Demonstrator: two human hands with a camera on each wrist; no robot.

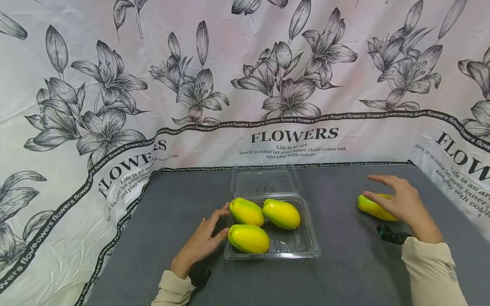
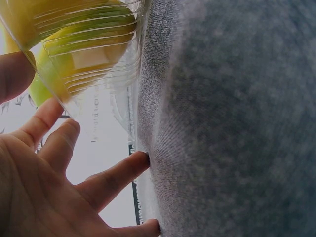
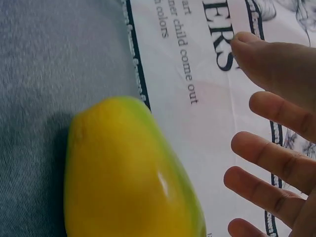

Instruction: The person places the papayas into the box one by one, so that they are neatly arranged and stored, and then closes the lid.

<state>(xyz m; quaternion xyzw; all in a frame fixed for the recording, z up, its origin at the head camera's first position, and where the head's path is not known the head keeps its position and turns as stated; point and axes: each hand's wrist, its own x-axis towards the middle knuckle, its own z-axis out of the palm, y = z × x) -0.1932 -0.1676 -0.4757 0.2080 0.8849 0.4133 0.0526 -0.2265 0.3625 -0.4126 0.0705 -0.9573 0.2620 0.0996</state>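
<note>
A grey cloth-covered table point(image 1: 344, 272) bearing a fruit box and one loose fruit.

On it, near the middle, sits a clear plastic clamshell container point(image 1: 306, 248) with its lid folded back flat toward the far edge; three yellow-green mangoes lie inside (so not on the table itself). Well apart to the right, a fourth mango point(image 1: 373, 208) lies directly on the grey surface. The left hand point(image 1: 203, 244) rests on the table with its fingertips down, just beside the container's left wall.
</note>
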